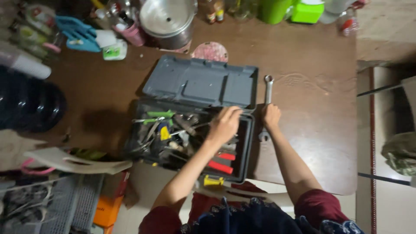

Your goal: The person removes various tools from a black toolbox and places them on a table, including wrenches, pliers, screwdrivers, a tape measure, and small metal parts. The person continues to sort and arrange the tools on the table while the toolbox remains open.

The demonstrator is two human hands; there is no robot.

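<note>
A grey plastic toolbox [245,149] stands open on a brown table [312,86], its lid [201,82] tipped back. Inside lie several tools: pliers with green handles [158,115], a yellow-handled tool [164,132] and red-handled tools [220,167]. My left hand [224,125] reaches into the box among the tools; what it grips is hidden. My right hand [271,117] rests on a long silver wrench [268,89] that lies on the table just right of the box.
At the table's far edge stand a steel pot [169,21], bottles, a pink cup [133,34], a blue glove [78,34] and green containers [299,11]. Black bowls [28,102] sit at left. Crates and an orange box [106,210] are on the floor.
</note>
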